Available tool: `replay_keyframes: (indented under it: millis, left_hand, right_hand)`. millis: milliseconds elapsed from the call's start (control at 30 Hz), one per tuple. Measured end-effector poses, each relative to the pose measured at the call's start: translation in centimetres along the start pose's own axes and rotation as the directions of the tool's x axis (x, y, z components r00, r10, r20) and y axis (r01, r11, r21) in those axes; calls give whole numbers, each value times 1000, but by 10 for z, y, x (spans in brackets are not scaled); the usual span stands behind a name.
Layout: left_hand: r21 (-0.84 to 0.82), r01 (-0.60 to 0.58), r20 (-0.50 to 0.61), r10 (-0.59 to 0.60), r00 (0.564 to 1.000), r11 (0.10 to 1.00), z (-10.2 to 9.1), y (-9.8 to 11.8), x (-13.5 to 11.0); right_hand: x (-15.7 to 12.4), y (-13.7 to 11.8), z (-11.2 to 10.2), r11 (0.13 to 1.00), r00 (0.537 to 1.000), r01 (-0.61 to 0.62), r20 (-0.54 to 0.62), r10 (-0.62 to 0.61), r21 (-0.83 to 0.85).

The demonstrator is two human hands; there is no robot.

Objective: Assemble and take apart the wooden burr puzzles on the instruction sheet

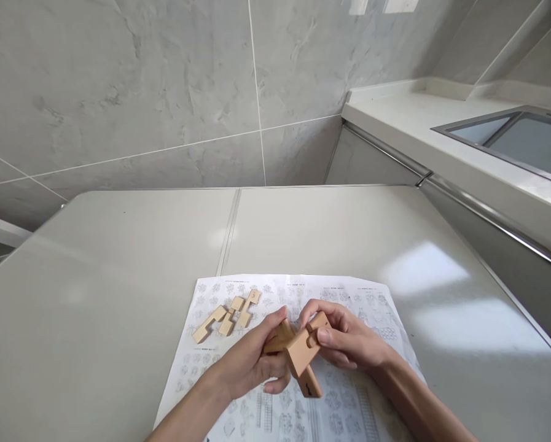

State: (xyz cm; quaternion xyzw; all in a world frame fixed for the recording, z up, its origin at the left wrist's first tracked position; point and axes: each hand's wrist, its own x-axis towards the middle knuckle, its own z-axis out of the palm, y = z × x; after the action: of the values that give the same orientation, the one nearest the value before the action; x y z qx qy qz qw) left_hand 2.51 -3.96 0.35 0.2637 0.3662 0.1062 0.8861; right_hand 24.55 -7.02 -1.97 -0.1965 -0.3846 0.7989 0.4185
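Note:
Between my two hands is a cluster of wooden puzzle pieces point(301, 351), held above a printed sheet. My left hand point(261, 359) grips the pale pieces at its left side, thumb on top and fingers curled below. My right hand point(346, 337) pinches the upper right end, with thumb in front and index finger behind. One piece with a dark mark sticks out at the lower right. How the pieces interlock inside is hidden by my fingers. Several loose notched wooden pieces point(228, 314) lie on the sheet to the left, one marked with a number 3.
The white instruction sheet point(298, 291), printed with many small diagrams, lies on a pale folding table point(118, 258) with a seam across it. A tiled wall point(164, 80) stands behind. At the right is a white counter point(390, 110) with a sink point(524, 138).

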Motion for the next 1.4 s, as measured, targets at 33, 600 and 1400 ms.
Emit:
replay_keyframes:
  millis: [33, 600, 1400]
  left_hand:
    - [-16, 17, 21, -17, 1000, 1000, -1, 0, 0]
    - [228, -444, -14, 458, 889, 867, 11, -10, -1]
    - [568, -513, -34, 641, 767, 643, 19, -20, -4]
  right_hand:
    - [1, 0, 1, 1000, 1000, -1, 3, 1, 3]
    - [8, 1, -2, 978, 954, 27, -298, 38, 209]
    - [6, 4, -4, 956, 983, 5, -179, 50, 294]
